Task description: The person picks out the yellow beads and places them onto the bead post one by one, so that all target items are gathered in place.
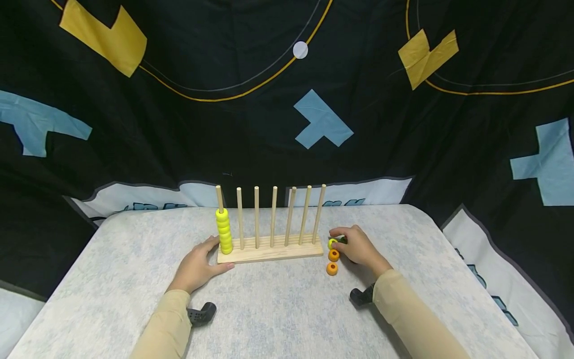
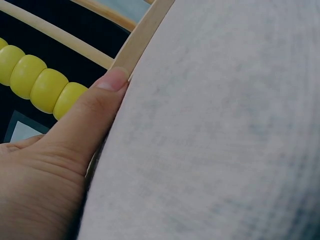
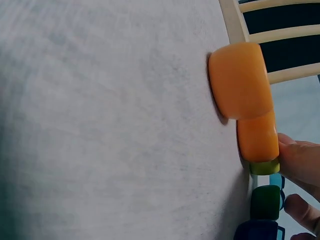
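Note:
A wooden peg rack (image 1: 269,254) stands on the table with several upright pegs. Lime-yellow beads (image 1: 223,232) are stacked on its leftmost peg. My left hand (image 1: 197,267) grips the rack's left end, thumb along the front edge (image 2: 112,80) and fingers at the side. Right of the rack, the thumb and index finger of my right hand (image 1: 358,247) are around a yellow bead (image 1: 332,243) on the table. Two orange beads (image 1: 333,255) lie in front of it; the nearer one (image 3: 240,80) looms large in the right wrist view. Beneath the fingers are a green bead (image 3: 265,202) and a dark blue bead (image 3: 256,231).
A pale mottled cloth covers the table (image 1: 278,309). Behind it hangs a black patterned curtain (image 1: 251,139) with a white lower border. Both forearms wear beige sleeves (image 1: 163,324), with a black wrist camera (image 1: 202,314) under the left one.

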Action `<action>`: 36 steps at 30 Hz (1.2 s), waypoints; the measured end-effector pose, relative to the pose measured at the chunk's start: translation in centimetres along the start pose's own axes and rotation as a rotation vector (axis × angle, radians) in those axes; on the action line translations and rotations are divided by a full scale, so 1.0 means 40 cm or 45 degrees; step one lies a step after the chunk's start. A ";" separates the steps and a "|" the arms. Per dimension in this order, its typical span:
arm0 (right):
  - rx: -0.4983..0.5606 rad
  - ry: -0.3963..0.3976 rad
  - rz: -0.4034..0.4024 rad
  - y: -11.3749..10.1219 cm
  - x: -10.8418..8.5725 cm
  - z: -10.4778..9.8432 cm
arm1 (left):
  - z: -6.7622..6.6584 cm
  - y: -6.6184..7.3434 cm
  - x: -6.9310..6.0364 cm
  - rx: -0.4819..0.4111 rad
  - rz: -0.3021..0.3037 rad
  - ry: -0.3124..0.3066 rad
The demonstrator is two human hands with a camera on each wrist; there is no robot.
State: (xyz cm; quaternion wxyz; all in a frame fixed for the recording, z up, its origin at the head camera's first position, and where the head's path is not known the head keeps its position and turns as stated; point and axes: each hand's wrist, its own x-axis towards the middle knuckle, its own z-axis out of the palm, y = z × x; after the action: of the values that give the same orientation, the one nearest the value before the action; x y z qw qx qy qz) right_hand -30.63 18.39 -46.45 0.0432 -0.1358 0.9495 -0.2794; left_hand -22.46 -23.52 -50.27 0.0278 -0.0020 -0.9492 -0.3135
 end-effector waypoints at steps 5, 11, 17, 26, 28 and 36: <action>-0.025 -0.012 0.016 0.005 0.005 -0.001 | -0.001 0.001 0.000 0.005 0.009 0.003; -0.085 -0.019 0.001 0.009 0.011 -0.012 | -0.002 0.000 0.001 0.017 0.010 0.008; -0.102 -0.056 0.002 0.008 0.014 -0.012 | 0.001 -0.002 0.001 -0.002 0.000 -0.001; -0.108 -0.081 -0.025 0.009 0.011 -0.015 | 0.003 -0.006 0.000 0.001 0.023 0.012; -0.114 -0.080 -0.020 0.008 0.010 -0.016 | 0.003 -0.006 0.000 0.000 0.023 0.011; -0.179 -0.048 -0.029 0.001 0.019 -0.011 | 0.003 -0.003 0.000 0.004 0.009 0.012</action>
State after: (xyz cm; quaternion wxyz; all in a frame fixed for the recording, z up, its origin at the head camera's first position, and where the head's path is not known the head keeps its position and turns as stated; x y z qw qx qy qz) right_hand -31.43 18.43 -46.09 0.0483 -0.1545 0.9643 -0.2097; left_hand -22.46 -23.54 -50.41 0.0331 -0.0037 -0.9495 -0.3118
